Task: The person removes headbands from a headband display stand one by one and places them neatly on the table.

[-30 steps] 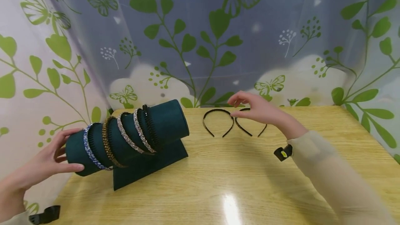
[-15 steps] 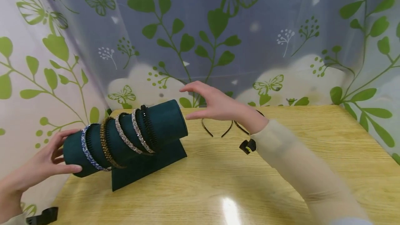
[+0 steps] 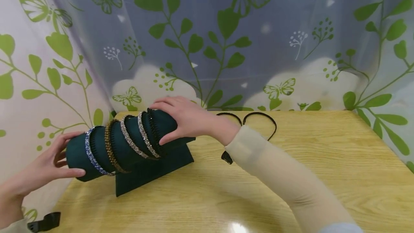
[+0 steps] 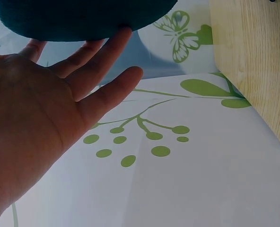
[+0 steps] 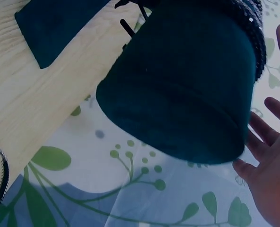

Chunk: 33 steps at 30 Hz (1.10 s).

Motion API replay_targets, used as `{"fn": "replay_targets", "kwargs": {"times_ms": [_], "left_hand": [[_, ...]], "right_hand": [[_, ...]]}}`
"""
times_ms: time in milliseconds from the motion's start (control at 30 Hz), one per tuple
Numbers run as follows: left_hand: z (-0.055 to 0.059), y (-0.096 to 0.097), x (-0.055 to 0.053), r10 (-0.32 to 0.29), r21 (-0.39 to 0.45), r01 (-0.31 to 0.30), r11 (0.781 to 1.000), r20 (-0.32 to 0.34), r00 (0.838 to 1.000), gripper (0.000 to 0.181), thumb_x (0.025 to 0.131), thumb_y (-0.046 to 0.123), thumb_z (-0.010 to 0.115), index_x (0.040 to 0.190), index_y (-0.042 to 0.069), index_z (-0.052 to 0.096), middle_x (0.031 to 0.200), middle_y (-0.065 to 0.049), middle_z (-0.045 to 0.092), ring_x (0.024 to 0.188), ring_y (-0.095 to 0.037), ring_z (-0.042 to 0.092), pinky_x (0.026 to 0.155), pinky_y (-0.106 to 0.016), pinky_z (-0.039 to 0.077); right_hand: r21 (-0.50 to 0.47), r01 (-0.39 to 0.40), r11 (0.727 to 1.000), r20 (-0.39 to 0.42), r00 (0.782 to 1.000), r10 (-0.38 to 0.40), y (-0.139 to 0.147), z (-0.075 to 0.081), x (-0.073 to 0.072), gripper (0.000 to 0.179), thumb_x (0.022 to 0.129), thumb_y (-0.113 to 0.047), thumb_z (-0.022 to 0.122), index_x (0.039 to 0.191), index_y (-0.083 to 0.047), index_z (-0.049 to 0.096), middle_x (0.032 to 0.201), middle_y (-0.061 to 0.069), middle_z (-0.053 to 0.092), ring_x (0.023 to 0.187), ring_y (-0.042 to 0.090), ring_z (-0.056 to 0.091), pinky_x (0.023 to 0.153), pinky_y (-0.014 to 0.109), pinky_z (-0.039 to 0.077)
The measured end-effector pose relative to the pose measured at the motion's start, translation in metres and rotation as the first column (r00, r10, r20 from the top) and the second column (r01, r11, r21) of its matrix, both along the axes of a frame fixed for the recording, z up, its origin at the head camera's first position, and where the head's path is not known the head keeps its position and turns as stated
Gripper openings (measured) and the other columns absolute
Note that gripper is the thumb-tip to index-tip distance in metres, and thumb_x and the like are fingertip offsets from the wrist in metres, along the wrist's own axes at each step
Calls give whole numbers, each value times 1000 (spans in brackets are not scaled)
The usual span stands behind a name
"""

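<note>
A dark green velvet headband stand point(image 3: 76, 154) lies at the left of the table in the head view, its roll on a flat base point(image 3: 155, 179). Around the roll sit a blue glittery headband point(image 3: 91, 155), a brown beaded one point(image 3: 108, 146), two silver ones, including a silver headband point(image 3: 144, 132), and a black headband point(image 3: 153, 127) furthest right. My left hand point(image 3: 48, 170) holds the roll's left end, thumb in front. Over the right end reaches my right hand point(image 3: 192, 119), fingers behind and thumb in front near the black headband. In the right wrist view its fingers point(image 5: 267, 130) are spread.
Two more headbands lie at the table's back edge: a black headband point(image 3: 275, 123) and another headband point(image 3: 231, 114) partly hidden by my right forearm. Behind the wooden table point(image 3: 323, 175) hangs a leaf-and-butterfly curtain point(image 3: 258, 46).
My right hand has moved left from above the two loose headbands to the right end of the roll. My left hand stays on the roll's left end.
</note>
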<state>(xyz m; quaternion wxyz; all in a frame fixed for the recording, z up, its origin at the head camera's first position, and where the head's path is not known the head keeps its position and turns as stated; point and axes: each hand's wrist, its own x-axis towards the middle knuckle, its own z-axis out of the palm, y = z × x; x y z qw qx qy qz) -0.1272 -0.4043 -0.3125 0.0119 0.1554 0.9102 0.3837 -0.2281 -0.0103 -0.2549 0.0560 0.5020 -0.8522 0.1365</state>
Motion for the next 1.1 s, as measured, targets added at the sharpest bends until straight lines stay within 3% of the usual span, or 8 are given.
{"fn": "replay_targets", "kwargs": {"times_ms": [300, 500, 733, 1100], "left_hand": [[0, 2, -1, -3, 6, 3, 1000, -6, 1000, 94, 79, -7, 75, 150, 22, 21, 127, -2, 37, 101, -3, 48, 72, -21, 45], [1, 1, -1, -5, 5, 5, 1000, -4, 1000, 94, 80, -7, 74, 150, 23, 20, 127, -2, 36, 101, -2, 48, 72, -21, 45], [0, -1, 1, 7, 7, -7, 1000, 1, 1000, 95, 79, -8, 74, 150, 24, 20, 127, -5, 35, 100, -2, 48, 73, -19, 45], [1, 1, 1, 13, -13, -13, 1000, 18, 1000, 95, 81, -6, 74, 150, 26, 18, 129, -6, 32, 100, -2, 46, 72, -21, 46]], "right_hand": [[91, 62, 994, -24, 998, -60, -17, -9, -7, 106, 73, -71, 69, 154, -18, 25, 155, 2, 27, 139, 18, 29, 114, 38, 15], [174, 111, 979, -88, 991, -96, -22, -12, -5, 120, 65, -81, 63, 156, -19, 16, 158, 0, 20, 142, 18, 23, 114, 43, 12], [215, 118, 969, -169, 982, -82, -27, -16, -4, 128, 61, -87, 59, 157, -18, 12, 160, 0, 16, 144, 16, 18, 114, 46, 10], [187, 96, 978, -105, 991, -77, -27, -16, -3, 119, 66, -80, 65, 155, -20, 15, 157, 0, 25, 142, 15, 23, 114, 46, 11]]}}
